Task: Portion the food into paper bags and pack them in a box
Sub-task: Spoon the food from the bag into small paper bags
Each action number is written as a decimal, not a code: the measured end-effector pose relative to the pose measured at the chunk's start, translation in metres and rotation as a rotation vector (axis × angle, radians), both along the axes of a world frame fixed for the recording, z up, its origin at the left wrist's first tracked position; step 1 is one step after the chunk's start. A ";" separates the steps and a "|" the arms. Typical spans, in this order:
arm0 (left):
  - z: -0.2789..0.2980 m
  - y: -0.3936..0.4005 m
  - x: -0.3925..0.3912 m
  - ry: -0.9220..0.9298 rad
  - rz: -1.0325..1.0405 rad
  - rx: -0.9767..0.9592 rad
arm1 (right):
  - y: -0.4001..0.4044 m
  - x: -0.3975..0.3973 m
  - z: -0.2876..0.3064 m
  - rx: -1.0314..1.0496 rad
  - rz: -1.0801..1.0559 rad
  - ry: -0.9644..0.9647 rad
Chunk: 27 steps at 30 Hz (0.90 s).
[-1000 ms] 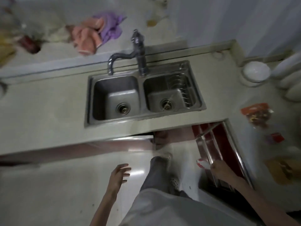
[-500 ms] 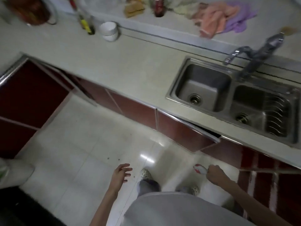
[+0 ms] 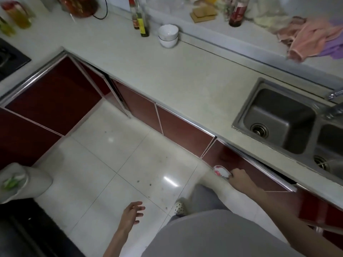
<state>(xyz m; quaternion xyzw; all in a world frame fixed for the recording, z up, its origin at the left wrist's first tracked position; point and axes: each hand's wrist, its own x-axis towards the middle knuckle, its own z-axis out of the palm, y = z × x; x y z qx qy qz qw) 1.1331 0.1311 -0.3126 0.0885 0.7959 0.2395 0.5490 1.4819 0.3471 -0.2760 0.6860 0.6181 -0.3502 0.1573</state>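
Observation:
My right hand (image 3: 239,179) grips the handle of a small white spoon with red marks (image 3: 220,171), held low in front of the red cabinet doors. Over the tiled floor my left hand (image 3: 132,213) hangs free, fingers loosely spread, holding nothing. No paper bags or box are in view. Brown food-like pieces (image 3: 203,13) lie at the back of the counter, blurred.
A pale counter (image 3: 185,75) runs diagonally with a double steel sink (image 3: 282,119) at right. Two stacked white bowls (image 3: 168,36), bottles (image 3: 143,21) and pink and purple cloths (image 3: 315,41) sit along the back. Red cabinets (image 3: 55,97) line the left; a stove edge (image 3: 9,58) shows far left.
The view has swung left along the counter, so the sink moved to the right edge and the bowls and bottles came into view. Both hands keep their poses; the right still holds the spoon.

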 end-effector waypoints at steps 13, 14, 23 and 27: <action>0.008 0.196 -0.088 0.035 -0.092 0.049 | 0.060 -0.028 -0.024 -0.184 -0.192 -0.054; 0.014 0.213 -0.095 0.040 -0.103 0.053 | 0.072 -0.035 -0.021 -0.203 -0.207 -0.040; 0.030 0.337 -0.139 0.080 -0.170 0.089 | 0.200 -0.088 -0.014 -0.129 -0.243 0.094; 0.033 0.398 -0.145 0.093 -0.230 0.170 | 0.249 -0.107 -0.001 -0.081 -0.288 0.173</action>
